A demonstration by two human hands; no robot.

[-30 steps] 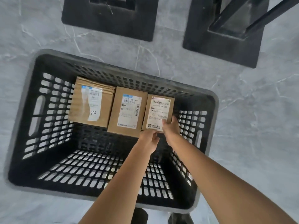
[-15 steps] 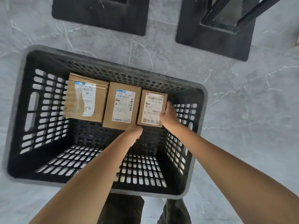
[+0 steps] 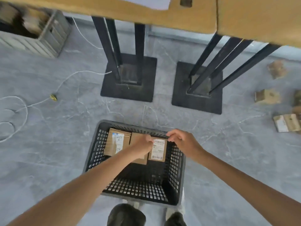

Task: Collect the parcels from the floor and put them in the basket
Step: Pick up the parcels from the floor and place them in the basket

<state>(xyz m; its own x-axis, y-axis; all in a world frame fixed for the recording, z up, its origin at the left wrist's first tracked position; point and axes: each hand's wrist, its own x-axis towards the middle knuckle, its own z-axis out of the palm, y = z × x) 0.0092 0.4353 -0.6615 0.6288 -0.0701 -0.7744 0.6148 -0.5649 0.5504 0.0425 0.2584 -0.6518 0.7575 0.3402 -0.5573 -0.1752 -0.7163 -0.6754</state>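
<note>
Hands: we see the left hand (image 3: 143, 143) and the right hand (image 3: 180, 141) low over the far end of the basket (image 3: 130, 123), close together but not touching, one at each top corner of the right parcel (image 3: 158, 150).
Grip: both sets of fingers are curled with their tips at that parcel's upper edge. Blur keeps us from telling whether they pinch it or hold nothing.
Arms: our bare forearms reach forward and down, converging from the lower corners of the view.
Parcels in basket: three flat brown cardboard boxes stand in a row against the far wall. The right parcel has a white barcode label, the middle parcel (image 3: 141, 161) is mostly behind the left hand, and the left parcel (image 3: 116, 142) has a white label.
Basket: black plastic, rectangular, with perforated walls and bottom, on the grey veined floor (image 3: 48, 160).
Loose parcels (image 3: 267, 97): cardboard, on the floor well to the right of the hands.
Surroundings: a wooden desk (image 3: 179, 13) on black square bases (image 3: 128, 93), and a white cable (image 3: 24, 108) at left.
</note>
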